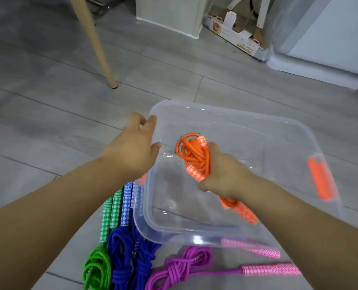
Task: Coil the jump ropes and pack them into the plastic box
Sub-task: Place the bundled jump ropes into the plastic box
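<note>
A grey plank-pattern floor (48,114) fills the view, smooth and matte. On it sits one clear plastic box (247,120), rectangular with rounded corners and glossy see-through walls, with an orange clip handle (320,178) on its right side. One tapered pale wooden leg (96,42) stands at the far left, and one flattened cardboard box (236,36) lies at the back. There are four jump ropes, all of braided cord with diamond-patterned handles. Three lie coiled on the floor beside the box's near-left corner: the green rope (97,266), the blue rope (130,254) in two bundles, and the purple rope (182,266), knotted, whose two pink handles (271,268) point right, one partly under the box. The fourth, the orange rope (194,153), is coiled and held inside the box above its bottom by the right hand (226,172), whose fingers curl tightly around cord and orange-white handles together. The left hand (132,149) rests against the box's left rim, fingers loosely spread, thumb over the edge.
</note>
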`<state>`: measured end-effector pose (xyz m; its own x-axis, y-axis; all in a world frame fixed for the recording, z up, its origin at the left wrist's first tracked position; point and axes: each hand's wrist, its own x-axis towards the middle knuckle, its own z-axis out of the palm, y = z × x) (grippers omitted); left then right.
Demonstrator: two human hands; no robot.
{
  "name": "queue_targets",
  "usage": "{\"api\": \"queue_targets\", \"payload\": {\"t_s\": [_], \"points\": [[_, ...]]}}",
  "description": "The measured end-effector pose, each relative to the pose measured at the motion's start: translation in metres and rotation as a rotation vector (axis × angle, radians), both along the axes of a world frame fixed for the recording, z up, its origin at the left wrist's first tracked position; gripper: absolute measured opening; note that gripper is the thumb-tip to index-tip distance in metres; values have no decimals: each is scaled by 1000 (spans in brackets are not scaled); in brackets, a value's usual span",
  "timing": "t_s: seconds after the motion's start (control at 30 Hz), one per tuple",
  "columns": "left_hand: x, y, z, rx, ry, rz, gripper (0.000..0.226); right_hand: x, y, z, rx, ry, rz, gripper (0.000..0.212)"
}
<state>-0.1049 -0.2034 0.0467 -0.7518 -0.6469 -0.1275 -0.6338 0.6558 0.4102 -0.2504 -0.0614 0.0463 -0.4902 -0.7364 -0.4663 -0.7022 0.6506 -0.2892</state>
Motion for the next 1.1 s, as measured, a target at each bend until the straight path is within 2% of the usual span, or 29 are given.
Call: {"api": "queue_targets", "payload": {"t_s": [0.13, 0.2, 0.27, 0.37, 0.43, 0.53, 0.63, 0.73, 0.8, 0.93, 1.1], "points": [[4, -1, -6, 11, 137, 11, 55, 10, -23, -53, 46, -82, -3, 65], [5, -3, -12, 21, 177, 3, 52, 15, -34, -75, 59, -151, -107, 64], [5, -6, -17, 16, 227, -17, 53, 21, -45, -100, 26, -228, -209, 71], [7, -7, -20, -2, 295, -70, 62, 38, -56, -127, -23, -290, -215, 93], [7, -8, -21, 14, 297, -53, 66, 48, -59, -132, 11, -353, -389, 101], [6, -9, -22, 32, 289, -18, 69, 48, -64, -129, 105, -348, -462, 109], [7, -9, -20, 19, 273, -22, 69, 41, -65, -111, 253, -235, -274, 102], [8, -8, -16, -7, 217, -32, 63, 34, -58, -86, 308, -122, 6, 64], [6, -7, -11, -40, 163, -48, 61, 31, -53, -69, 299, -69, 105, 48], [7, -11, -1, -70, 24, -83, 58, 28, -37, -31, 258, 2, 220, 48], [28, 4, 21, -115, 43, -81, 45, 34, 2, 14, 133, 124, 257, 49]]}}
